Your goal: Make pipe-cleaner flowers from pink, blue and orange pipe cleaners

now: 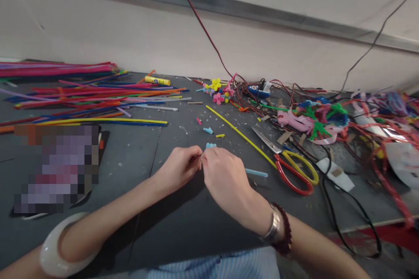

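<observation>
My left hand (178, 168) and my right hand (224, 174) meet fingertip to fingertip over the dark table. Both are closed in a pinch. A light blue fuzzy piece (211, 145) shows just above my right fingers, which seem to grip it. What the left fingertips pinch is too small to make out. From behind the right hand, a light blue stem (257, 173) sticks out to the right. Small blue (208, 130), yellow (220, 135) and pink (199, 120) pieces lie beyond the hands. A long yellow stem (240, 135) runs diagonally towards the scissors (281, 152).
Many coloured stems (98, 96) lie at the back left near a glue stick (157, 80). A pixelated flat object (59, 170) rests at the left. Small flowers (218, 91) stand at the back. Cables (330, 200) and colourful craft pieces (321, 117) crowd the right.
</observation>
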Available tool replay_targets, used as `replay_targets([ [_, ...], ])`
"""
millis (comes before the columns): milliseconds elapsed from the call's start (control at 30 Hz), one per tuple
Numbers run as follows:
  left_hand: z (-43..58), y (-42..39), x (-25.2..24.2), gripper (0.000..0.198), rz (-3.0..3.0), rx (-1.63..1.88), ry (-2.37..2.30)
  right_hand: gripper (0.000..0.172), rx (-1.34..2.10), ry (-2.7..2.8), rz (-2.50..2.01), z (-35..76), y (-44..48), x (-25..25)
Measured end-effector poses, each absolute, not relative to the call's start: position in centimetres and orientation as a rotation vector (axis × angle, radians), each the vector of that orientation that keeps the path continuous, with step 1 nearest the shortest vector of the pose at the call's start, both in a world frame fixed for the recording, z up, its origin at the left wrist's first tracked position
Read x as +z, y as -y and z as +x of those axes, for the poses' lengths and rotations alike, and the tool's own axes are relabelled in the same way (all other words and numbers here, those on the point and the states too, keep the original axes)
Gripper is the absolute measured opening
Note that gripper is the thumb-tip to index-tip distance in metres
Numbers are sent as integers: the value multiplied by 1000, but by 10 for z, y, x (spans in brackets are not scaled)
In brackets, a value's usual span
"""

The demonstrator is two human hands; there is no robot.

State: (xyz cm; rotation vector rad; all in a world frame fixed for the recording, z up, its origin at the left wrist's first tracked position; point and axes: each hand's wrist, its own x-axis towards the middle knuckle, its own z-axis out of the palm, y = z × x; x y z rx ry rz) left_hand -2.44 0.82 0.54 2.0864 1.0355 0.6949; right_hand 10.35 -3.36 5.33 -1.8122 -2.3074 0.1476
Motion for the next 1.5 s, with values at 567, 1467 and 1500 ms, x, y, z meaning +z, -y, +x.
replay_targets([
  [567,-18,-6,6,22,1312,739,-754,21,1468,1115,-1271,137,32,9],
  [1467,-17,-1,6,20,656,555,-447,22,1726,896,-872,135,27,-13],
  [1500,-16,-1,7,22,623,527,-433,23,1740,903,-864,134,28,-13],
])
